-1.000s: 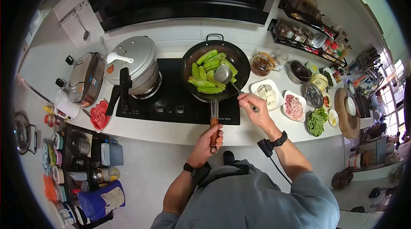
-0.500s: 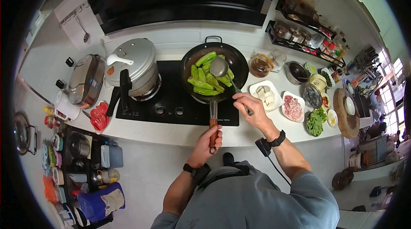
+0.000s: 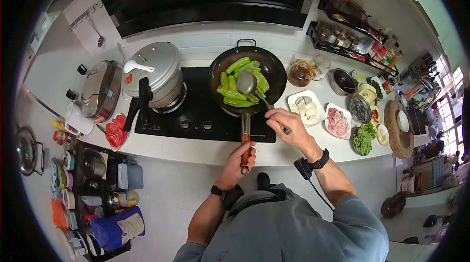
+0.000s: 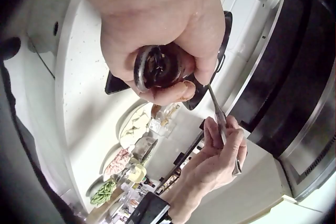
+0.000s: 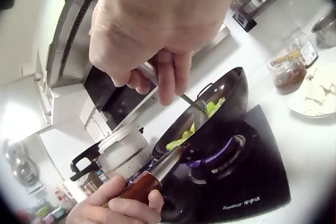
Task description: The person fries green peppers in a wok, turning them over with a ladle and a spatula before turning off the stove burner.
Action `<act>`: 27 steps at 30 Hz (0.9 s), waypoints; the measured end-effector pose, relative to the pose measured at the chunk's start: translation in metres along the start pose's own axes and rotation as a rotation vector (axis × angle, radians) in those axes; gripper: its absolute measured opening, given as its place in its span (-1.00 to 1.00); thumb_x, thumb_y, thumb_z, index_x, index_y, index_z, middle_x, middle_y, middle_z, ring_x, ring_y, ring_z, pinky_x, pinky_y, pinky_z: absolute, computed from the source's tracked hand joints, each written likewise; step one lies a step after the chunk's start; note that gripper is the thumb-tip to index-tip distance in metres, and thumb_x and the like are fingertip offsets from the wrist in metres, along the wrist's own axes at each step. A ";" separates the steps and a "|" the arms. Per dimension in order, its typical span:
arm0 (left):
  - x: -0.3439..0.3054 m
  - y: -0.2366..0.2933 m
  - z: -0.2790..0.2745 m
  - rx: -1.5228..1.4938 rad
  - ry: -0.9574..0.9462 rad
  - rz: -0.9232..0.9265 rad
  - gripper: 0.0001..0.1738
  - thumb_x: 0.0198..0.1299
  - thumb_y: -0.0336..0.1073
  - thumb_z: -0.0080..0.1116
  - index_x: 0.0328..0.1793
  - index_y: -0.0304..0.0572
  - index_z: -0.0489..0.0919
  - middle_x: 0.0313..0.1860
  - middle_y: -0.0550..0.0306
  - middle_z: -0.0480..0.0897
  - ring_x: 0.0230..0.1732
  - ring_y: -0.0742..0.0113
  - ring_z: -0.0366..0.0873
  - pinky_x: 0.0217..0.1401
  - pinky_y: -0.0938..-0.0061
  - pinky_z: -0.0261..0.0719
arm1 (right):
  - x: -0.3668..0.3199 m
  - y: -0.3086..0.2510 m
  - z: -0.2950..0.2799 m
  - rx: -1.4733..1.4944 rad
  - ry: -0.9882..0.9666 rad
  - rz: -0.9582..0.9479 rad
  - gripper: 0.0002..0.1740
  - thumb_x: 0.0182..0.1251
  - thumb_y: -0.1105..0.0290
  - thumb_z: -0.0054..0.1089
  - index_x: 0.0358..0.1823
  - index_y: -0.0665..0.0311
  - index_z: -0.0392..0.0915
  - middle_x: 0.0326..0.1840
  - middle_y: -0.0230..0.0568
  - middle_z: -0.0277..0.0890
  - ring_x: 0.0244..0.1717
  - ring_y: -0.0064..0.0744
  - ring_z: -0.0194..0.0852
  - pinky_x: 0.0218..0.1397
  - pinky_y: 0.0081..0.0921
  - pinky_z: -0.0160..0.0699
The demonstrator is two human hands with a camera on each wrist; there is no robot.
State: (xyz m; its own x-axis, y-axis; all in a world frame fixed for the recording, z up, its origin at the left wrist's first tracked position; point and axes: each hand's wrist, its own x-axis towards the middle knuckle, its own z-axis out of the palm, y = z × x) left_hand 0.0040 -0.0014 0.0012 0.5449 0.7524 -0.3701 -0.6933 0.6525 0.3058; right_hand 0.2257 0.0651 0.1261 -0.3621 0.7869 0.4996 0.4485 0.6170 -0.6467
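Note:
A dark wok (image 3: 276, 73) holding long green peppers (image 3: 234, 93) stands over the hob's right burner, where blue flame shows in the right wrist view. My left hand (image 3: 236, 166) grips its wooden handle (image 3: 245, 150), fingers curled round it; the handle's ring end (image 4: 140, 69) faces the left wrist camera. My right hand (image 3: 293, 129) holds a metal ladle by its shaft, and the ladle's bowl (image 3: 246, 82) rests among the peppers, left of the wok's middle. In the right wrist view the ladle's bowl (image 5: 200, 115) is partly behind the wok's rim.
Left of the wok stands a large pressure cooker (image 3: 161, 73), with sliced red food (image 3: 116, 132) beside it. To the right are a jar (image 3: 299, 73), white pieces (image 3: 307, 109), sliced meat (image 3: 338, 122), green vegetables (image 3: 362, 142) and a round wooden board (image 3: 397, 139).
The ladle's bowl has moved left across the peppers, after lifting a little toward the wok's back. Some peppers have shifted. My left hand keeps its grip on the handle.

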 end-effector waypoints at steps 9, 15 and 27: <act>0.002 0.000 -0.004 -0.003 0.009 -0.002 -0.72 0.59 -0.13 0.12 0.16 -0.16 0.57 -0.28 0.21 0.59 -0.50 0.48 0.47 -0.54 0.58 0.43 | -0.009 0.012 0.002 -0.191 -0.090 -0.060 -0.90 0.42 0.50 0.35 -0.22 0.41 0.63 -0.02 -0.06 0.72 -0.26 -0.12 0.71 -0.16 -0.33 0.67; 0.000 0.001 -0.003 -0.006 -0.015 0.011 -0.72 0.60 -0.13 0.11 0.15 -0.17 0.57 -0.28 0.20 0.60 -0.49 0.47 0.50 -0.56 0.58 0.43 | -0.005 -0.002 -0.007 -0.053 -0.037 0.056 -0.90 0.40 0.49 0.37 -0.18 0.36 0.64 0.05 -0.10 0.70 -0.14 -0.01 0.73 -0.07 -0.27 0.72; -0.009 0.003 0.015 0.073 0.030 -0.002 -0.70 0.64 -0.05 0.02 0.16 -0.09 0.56 -0.32 0.28 0.55 -0.57 0.53 0.39 -0.68 0.66 0.27 | 0.002 -0.021 0.016 -0.134 -0.267 -0.295 -0.89 0.32 0.49 0.39 -0.22 0.32 0.62 0.06 -0.11 0.67 -0.01 0.02 0.68 0.09 -0.18 0.70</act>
State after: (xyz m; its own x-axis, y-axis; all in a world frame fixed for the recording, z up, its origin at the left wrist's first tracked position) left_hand 0.0038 -0.0048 0.0189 0.5308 0.7488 -0.3969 -0.6557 0.6596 0.3675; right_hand 0.2024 0.0534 0.1313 -0.6825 0.5567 0.4735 0.3898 0.8253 -0.4085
